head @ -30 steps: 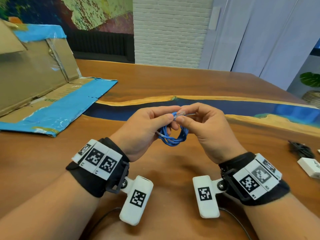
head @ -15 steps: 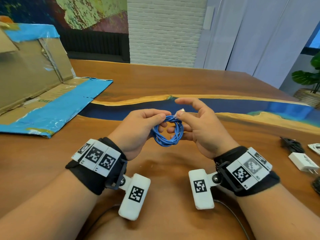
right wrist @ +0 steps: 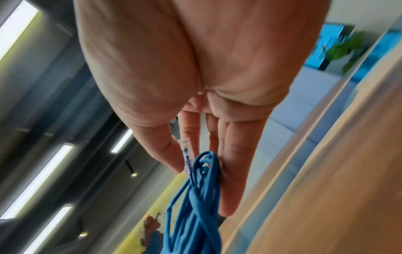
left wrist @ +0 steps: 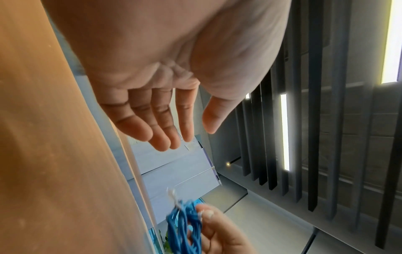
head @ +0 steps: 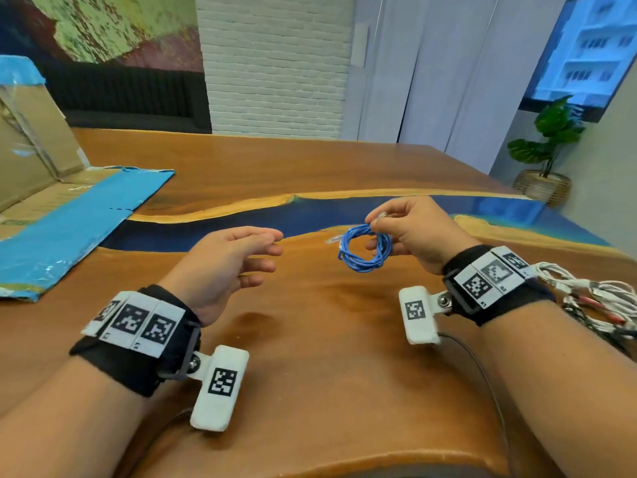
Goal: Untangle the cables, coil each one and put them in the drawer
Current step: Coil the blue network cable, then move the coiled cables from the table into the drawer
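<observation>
Above the counter (head: 310, 339), a bit right of centre, the right hand (head: 418, 232) has the coiled blue cable (head: 365, 251) all to itself. The grip there is a narrow pinch: thumb and forefinger squeeze the top of the loops, right where one clear plug (right wrist: 186, 149) pokes up, with the other fingers tucked through or behind the ring. The left hand (head: 227, 267) is off to the side, fingers spread and relaxed, holding nothing.

My worry: nothing actually ties this coil. It looks like the loops only stay together because of that one pinch, so if the fingers slacken while carrying it, the thing will probably spring open and we're back to spaghetti. The second plug end (head: 332, 240) sticks out loose on the left side of the ring, and I'd guess it can snag on something or pull a loop out.

Also, I can't see any drawer in these views, so no idea how far it has to travel. And there's a messy pile of white cables (head: 593, 291) just beside the right wrist, so swinging the coil past it could hook one.
</observation>
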